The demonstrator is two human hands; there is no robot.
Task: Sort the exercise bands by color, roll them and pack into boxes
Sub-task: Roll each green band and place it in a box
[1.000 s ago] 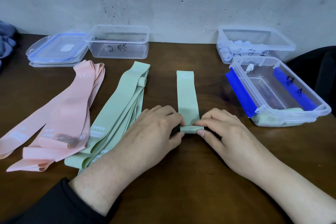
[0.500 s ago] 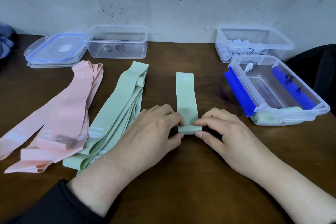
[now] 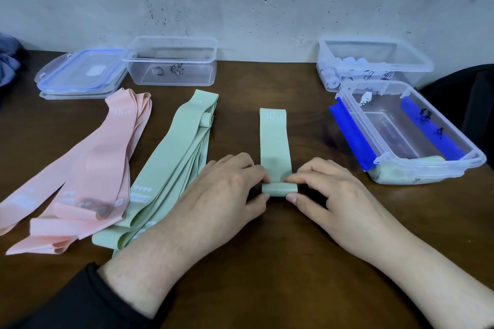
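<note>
A single green band marked 30 LB lies flat on the brown table, its near end curled into a small roll. My left hand pinches the roll's left end and my right hand pinches its right end, thumbs under and fingers on top. A pile of green bands lies to the left, with a pile of pink bands marked 15 LB beyond it. At the right, a clear box with blue clips holds rolled green bands at its near end.
A clear box with pale rolls stands at the back right. An empty clear box stands at the back, with stacked lids to its left. Blue cloth lies at the far left edge. A dark object fills the right edge.
The roll at the band's near end has grown a little thicker. Both hands stay at its two ends.
</note>
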